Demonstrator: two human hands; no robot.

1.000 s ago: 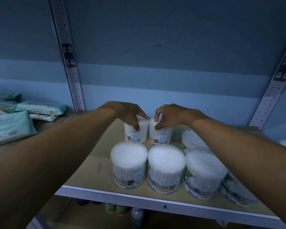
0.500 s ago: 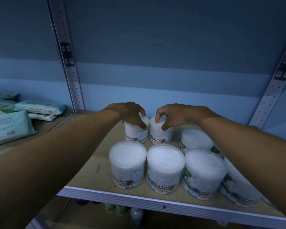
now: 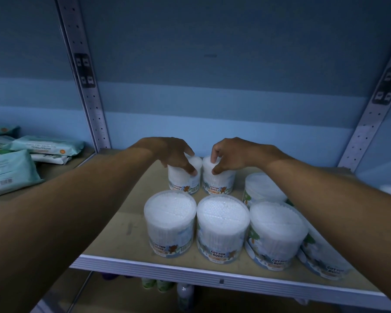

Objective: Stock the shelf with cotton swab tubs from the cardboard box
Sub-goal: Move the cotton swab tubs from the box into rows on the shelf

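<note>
While both our arms reach over the front row, our left hand (image 3: pixel 175 154) grips the top of the back-left tub (image 3: pixel 184 177), its fingers (image 3: pixel 190 170) curled down over the lid edge and thumb at the side. Our right hand (image 3: pixel 230 154) grips the back-right tub (image 3: pixel 218 179) the same way, thumb and fingers pinching its rim from above. These two cotton swab tubs stand upright and touching each other, toward the back of the shelf (image 3: pixel 122 231), with their "COTTON BUDS" labels facing us.

In front of them we see a row of three more tubs: the front-left tub (image 3: pixel 170 222), the front-middle tub (image 3: pixel 222 227) and the front-right tub (image 3: pixel 278 233), set close side by side near the shelf's front edge. Behind the front-right one stands another tub (image 3: pixel 262 186), partly hidden by our right forearm, and one more tub (image 3: pixel 325 263) shows under that forearm at the far right.

On the neighbouring shelf to the left lie teal wipe packs (image 3: pixel 9 170), stacked flat. Below the front edge, small bottles (image 3: pixel 185 292) show dimly on a lower level.
</note>
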